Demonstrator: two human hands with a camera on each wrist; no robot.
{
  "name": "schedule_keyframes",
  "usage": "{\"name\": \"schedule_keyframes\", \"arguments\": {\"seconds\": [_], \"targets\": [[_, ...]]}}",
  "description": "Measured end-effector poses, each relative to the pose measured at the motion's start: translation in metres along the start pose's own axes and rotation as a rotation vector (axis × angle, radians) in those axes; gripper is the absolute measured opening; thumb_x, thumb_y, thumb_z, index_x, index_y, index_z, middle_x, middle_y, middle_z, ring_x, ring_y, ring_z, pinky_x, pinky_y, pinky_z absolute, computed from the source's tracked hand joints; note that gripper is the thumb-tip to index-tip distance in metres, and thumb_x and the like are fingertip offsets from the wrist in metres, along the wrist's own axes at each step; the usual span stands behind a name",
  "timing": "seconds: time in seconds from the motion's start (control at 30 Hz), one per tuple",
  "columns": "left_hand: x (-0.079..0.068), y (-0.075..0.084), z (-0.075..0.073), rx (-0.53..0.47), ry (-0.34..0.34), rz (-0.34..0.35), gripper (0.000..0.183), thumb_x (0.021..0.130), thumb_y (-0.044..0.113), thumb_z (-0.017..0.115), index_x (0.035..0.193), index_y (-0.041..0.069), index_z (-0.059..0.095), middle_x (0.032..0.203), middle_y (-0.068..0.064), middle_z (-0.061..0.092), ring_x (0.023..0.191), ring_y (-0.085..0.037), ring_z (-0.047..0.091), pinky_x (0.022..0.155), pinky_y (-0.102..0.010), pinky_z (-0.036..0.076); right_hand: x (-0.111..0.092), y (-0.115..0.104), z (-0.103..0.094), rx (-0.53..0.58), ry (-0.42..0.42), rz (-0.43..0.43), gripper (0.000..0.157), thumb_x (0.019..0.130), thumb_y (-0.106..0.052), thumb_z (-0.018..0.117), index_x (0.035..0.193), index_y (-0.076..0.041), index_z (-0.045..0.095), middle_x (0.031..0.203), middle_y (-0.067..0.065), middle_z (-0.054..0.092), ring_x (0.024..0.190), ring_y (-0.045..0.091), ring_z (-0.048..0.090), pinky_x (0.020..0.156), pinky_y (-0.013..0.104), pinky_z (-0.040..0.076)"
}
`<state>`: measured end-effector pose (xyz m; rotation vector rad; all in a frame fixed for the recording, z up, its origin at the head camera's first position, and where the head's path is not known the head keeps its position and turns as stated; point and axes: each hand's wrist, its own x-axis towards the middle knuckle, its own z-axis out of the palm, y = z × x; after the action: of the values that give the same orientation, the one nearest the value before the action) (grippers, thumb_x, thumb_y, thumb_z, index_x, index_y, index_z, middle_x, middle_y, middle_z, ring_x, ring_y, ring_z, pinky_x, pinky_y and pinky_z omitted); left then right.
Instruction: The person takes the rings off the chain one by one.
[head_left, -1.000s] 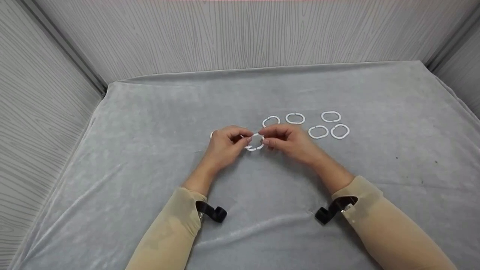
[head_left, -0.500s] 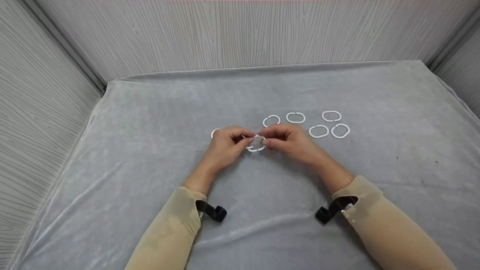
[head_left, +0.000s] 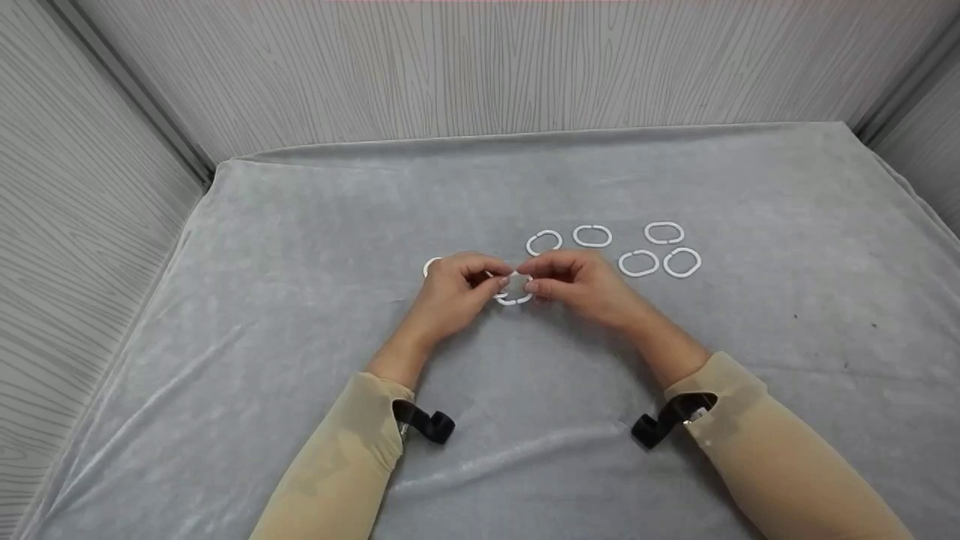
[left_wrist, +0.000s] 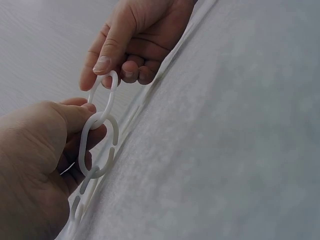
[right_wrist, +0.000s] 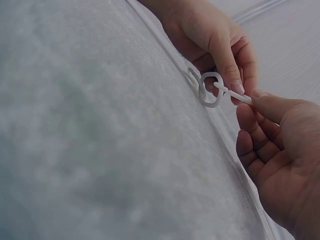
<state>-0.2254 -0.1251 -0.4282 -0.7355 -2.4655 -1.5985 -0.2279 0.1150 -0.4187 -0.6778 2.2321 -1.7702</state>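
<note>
My left hand point(head_left: 457, 289) and right hand point(head_left: 581, 285) meet over the middle of the cloth, both pinching one white plastic C-shaped chain link point(left_wrist: 112, 95). In the left wrist view, my right thumb and fingertips hold its upper end, while my left thumb and forefinger grip lower down. That link passes through a second white link point(left_wrist: 83, 150), which has a narrow gap in one side. Below hangs a third link point(left_wrist: 89, 179), leading to more of the chain beside my left palm. Part of another link point(head_left: 430, 264) shows past my left hand's outer side; the hand hides the stretch between.
Several loose white links point(head_left: 592, 226) lie on the grey cloth point(head_left: 375, 210) beyond and to the right of my right hand. Pale wood-grain panels point(head_left: 480, 67) stand behind the table and at both sides. Black wrist mounts point(head_left: 431, 426) sit at the sleeve cuffs.
Both hands stay nearly still. The pinched link sits very slightly lower, and my right thumb covers a little more of its right side. The loose links have not moved.
</note>
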Motion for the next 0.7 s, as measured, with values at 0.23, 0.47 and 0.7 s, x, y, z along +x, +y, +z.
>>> {"name": "schedule_keyframes", "arguments": {"seconds": [0.23,0.47,0.7], "targets": [[-0.0003,0.0006,0.0001,-0.004,0.000,0.000,0.011,0.096,0.006,0.077,0.105,0.007,0.084,0.098,-0.001,0.078,0.081,-0.011,0.064,0.075,-0.027,0.052,-0.0009,-0.0009,0.0003,0.002,0.003,0.007,0.024,0.098,-0.003,0.074,0.122,0.005,0.075,0.099,0.011,0.075,0.083,0.013,0.068,0.074,0.026,0.056],[-0.0002,0.0000,-0.0012,-0.009,0.017,0.004,0.012,0.097,0.008,0.077,0.108,0.005,0.083,0.099,-0.003,0.078,0.083,-0.013,0.066,0.076,-0.027,0.052,-0.0004,-0.0001,0.0004,0.019,0.030,0.010,0.024,0.098,-0.002,0.074,0.121,0.005,0.075,0.100,0.008,0.076,0.081,0.011,0.068,0.073,0.025,0.055],[0.0015,-0.0014,-0.0016,-0.003,0.105,0.016,0.015,0.100,0.009,0.075,0.110,-0.001,0.080,0.099,-0.006,0.076,0.084,-0.015,0.064,0.075,-0.028,0.051,0.0012,0.0011,0.0014,0.045,0.093,-0.012,0.026,0.097,0.002,0.073,0.120,0.014,0.071,0.095,0.004,0.075,0.081,0.008,0.067,0.075,0.022,0.055]]}}
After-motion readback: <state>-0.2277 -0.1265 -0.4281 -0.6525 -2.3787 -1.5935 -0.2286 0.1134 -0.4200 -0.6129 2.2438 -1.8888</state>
